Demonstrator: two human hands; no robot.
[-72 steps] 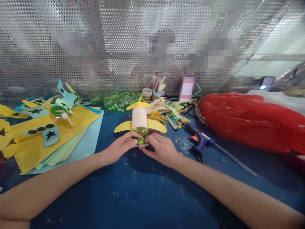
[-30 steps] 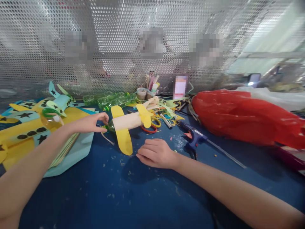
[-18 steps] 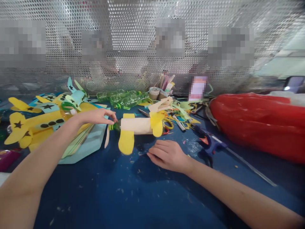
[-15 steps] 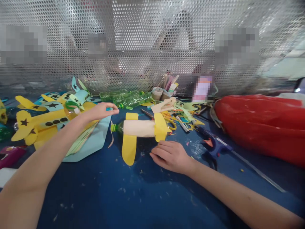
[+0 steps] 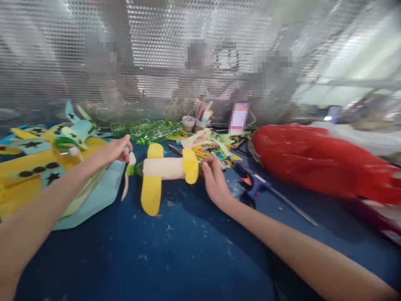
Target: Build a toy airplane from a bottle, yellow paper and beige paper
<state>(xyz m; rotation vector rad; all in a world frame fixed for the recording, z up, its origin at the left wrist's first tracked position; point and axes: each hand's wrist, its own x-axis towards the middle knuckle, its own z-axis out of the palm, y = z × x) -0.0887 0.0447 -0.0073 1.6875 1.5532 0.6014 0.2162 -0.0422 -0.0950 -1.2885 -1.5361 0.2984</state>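
Note:
A toy plane (image 5: pixel 163 168) made from a green bottle lies on the blue table (image 5: pixel 175 251), nose to the left. It has a cream paper body, yellow wings and a yellow tail. My left hand (image 5: pixel 116 151) is at the nose, its fingers curled and pinching the top of the cream paper propeller (image 5: pixel 128 175). The fingertips of my right hand (image 5: pixel 213 180) are closed against the rear end of the plane, beside the yellow tail. The picture is somewhat blurred by motion.
Finished yellow and pale-blue star planes (image 5: pixel 40 163) lie on stacked coloured paper (image 5: pixel 94 196) at the left. Behind are green bottles (image 5: pixel 147 130), cups of sticks (image 5: pixel 194 119) and paper scraps. A blue glue gun (image 5: pixel 253 184) and a red plastic bag (image 5: pixel 316 161) are at the right.
My left hand dropped from above the paper stack to the plane's nose and closed on the propeller. My right hand left the table and reached forward to the plane's tail.

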